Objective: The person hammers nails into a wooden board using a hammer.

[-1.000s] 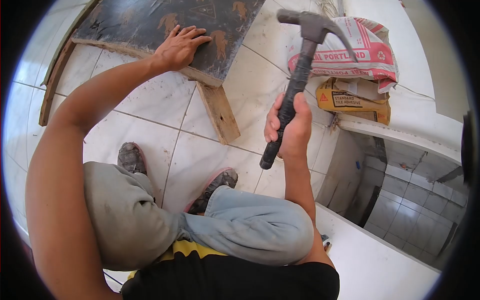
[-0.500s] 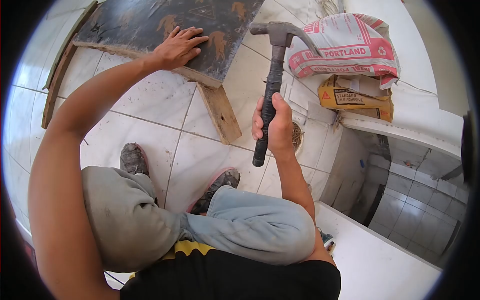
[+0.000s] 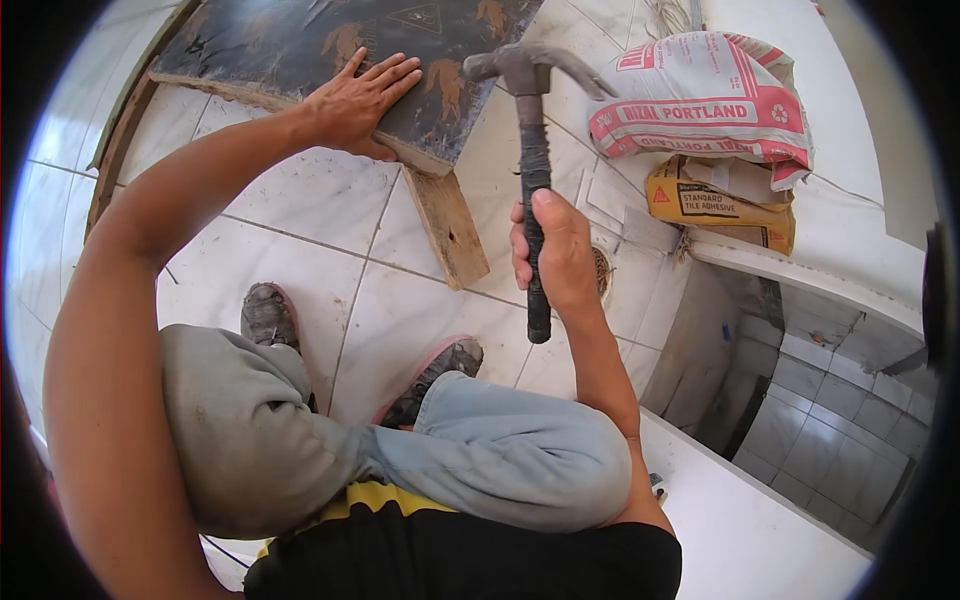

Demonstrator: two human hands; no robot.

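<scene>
My right hand (image 3: 558,245) is wrapped round the black taped handle of a claw hammer (image 3: 535,160), which is held up with its head at the top and its claw pointing right. Fingers spread, my left hand (image 3: 362,105) lies flat near the corner of a dark, film-faced plywood panel (image 3: 290,50) with brown printed marks. Beneath that corner a short wooden board (image 3: 446,228) sticks out toward me. The hammer head is to the right of the panel's edge and appears apart from it.
On the right lie a red and white cement bag (image 3: 705,105) and an opened yellow tile adhesive bag (image 3: 722,200). Beyond them a ledge borders a sunken tiled area (image 3: 820,430). A round container (image 3: 602,270) of what look like nails stands behind my right hand.
The hammer head has shifted left toward the panel, and its handle stands more upright. My left hand stays on the panel, its thumb now reaching down over the edge. The view has shifted slightly.
</scene>
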